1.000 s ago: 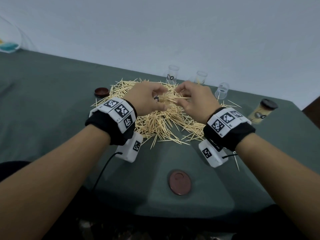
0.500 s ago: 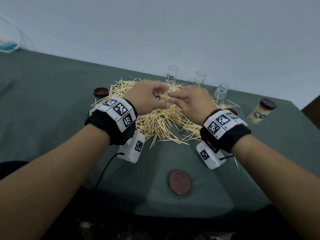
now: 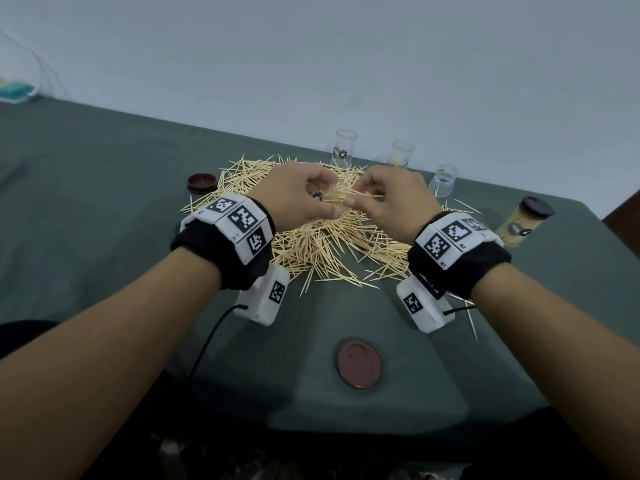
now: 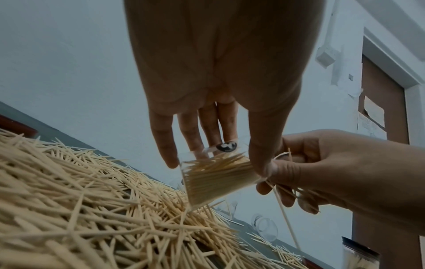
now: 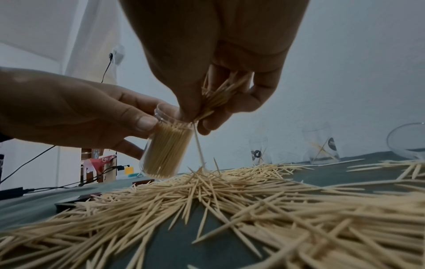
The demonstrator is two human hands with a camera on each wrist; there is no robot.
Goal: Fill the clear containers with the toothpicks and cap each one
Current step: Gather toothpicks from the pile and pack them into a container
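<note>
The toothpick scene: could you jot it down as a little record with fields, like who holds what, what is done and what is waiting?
Left hand: grips held container, tilted, nearly full
Right hand: pinches bunch of toothpicks at its mouth
Loose pile: spread on green table
Capped container: full, far right
Open containers: three at the back, almost empty
Loose caps: near edge, left of pile

Green-covered table (image 3: 104,209) under loose toothpicks (image 3: 311,244), clear containers (image 3: 345,147), brown caps (image 3: 358,366).
</note>
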